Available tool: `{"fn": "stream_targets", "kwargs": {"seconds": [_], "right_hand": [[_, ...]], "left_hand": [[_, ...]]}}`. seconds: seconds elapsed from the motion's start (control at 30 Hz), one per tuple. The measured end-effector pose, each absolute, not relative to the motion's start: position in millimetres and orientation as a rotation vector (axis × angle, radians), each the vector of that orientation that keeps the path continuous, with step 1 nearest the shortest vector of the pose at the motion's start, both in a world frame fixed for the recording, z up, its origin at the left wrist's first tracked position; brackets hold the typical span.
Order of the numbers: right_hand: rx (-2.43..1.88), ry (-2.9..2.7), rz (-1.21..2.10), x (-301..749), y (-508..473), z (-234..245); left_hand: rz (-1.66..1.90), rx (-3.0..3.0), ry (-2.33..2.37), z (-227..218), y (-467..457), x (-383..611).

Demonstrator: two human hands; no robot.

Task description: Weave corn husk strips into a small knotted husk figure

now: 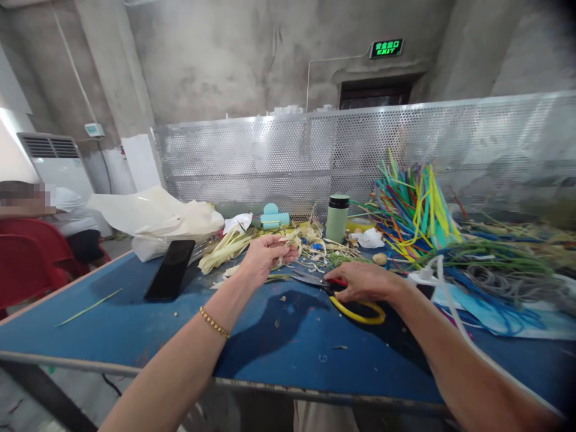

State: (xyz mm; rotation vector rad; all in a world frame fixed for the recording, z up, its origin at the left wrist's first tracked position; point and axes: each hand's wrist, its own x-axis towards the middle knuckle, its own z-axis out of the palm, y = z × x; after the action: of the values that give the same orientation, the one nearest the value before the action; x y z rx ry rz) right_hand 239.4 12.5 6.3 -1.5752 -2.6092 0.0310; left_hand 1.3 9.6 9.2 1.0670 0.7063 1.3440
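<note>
My left hand (pixel 265 255) is raised a little above the blue table (pixel 135 318), fingers curled around a small bunch of pale straw-like strips (pixel 288 241). My right hand (pixel 364 282) rests on the table with its fingers over a pair of scissors (pixel 315 281) that have a yellow and red handle loop (pixel 360 313). The blades point left, toward my left hand. A gold bracelet (pixel 215 323) sits on my left wrist.
A black phone (pixel 170 270) lies left of my hands. Behind are pale leaf strips (pixel 225 247), a green flask (pixel 337 217), a bundle of coloured strips (pixel 416 207), green and grey cords (pixel 499 264), and a perforated metal screen (pixel 315 156). A seated person (pixel 67 216) is far left.
</note>
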Motion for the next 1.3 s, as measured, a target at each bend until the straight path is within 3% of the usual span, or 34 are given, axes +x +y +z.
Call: {"fn": "stream_targets", "kwargs": {"seconds": [0.2,0.37,0.9,1.07,1.3], "right_hand": [[-1.308,-2.353,0.159,232,8,28],[-0.954,-2.048,0.547,212,5,27],[-0.770,-1.685,1.025,195,13,2],[-0.934,-1.771,0.824,196,6,11],[-0.954,-1.792,0.694,201,8,14]], "left_hand": [[1.319,1.086,0.723,3,7,8],[1.200,1.227,0.754,-2,-2,17],[1.128,1.741,0.843,-7,-6,23],[0.986,1.701,0.805,-3,-8,20],[1.108,1.562,0.771,1,-8,17]]}}
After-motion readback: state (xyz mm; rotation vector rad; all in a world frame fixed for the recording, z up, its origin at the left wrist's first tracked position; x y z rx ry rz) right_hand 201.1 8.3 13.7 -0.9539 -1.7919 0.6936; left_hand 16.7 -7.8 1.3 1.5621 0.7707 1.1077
